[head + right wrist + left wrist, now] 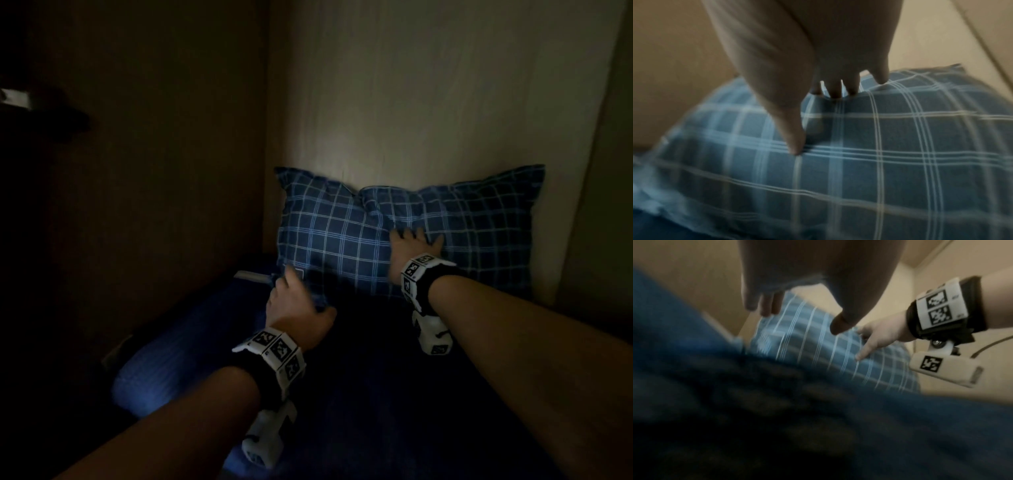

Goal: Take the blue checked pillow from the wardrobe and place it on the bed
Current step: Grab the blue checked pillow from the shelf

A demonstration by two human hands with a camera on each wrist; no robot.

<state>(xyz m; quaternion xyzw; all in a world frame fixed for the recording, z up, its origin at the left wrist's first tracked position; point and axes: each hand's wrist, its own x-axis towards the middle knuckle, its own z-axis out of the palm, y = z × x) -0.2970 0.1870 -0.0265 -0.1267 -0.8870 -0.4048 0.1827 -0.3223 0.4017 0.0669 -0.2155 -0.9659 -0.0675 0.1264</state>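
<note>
**Both hands at the pillow on the bed**

Forearms reach across the dark blue bed (376, 394). From the head, the checked pillow (342, 240) leans against the pale wall (428, 85); the right hand (412, 251) lies spread on its front, the left hand (296, 308) at its lower left corner.

Left wrist view: blurred, fingers (767, 305) loosely extended just above the pillow, holding nothing.

Right wrist view: straight fingers (835, 87) and thumb press into the cloth.

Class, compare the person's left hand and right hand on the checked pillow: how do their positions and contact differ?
The right hand lies on the blue checked pillow near its middle, fingers spread and pressing into it. The left hand is at the pillow's lower left corner, lower and nearer the dark blue bedding; its contact is unclear. Both wear marker wristbands.
</note>
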